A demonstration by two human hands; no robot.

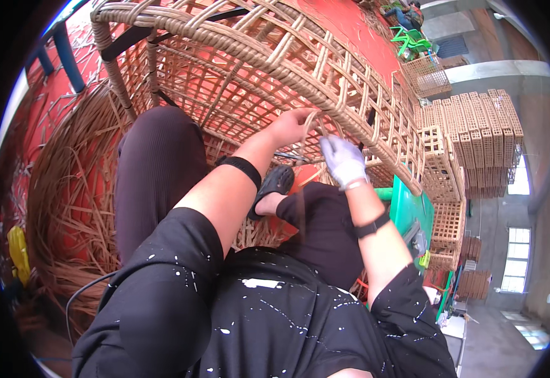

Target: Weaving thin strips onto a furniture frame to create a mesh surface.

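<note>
Woven basket [272,60] | strand [308,126] is pinched by left hand [289,128], fingers closed | gloved right hand [343,161]: finger grip cannot be told

a black short-sleeved shirt [262,327] carries white specks, broken dashed lines and one larger white patch across the front. black bands circle the left forearm [242,169] and right forearm [373,225]. the right hand [342,156] wears a thin pale glove [349,170]; the left hand [292,126] is bare. the trousers [158,170] are dark, finely ribbed over the left leg; the visible shoe [279,181] is black.
</note>
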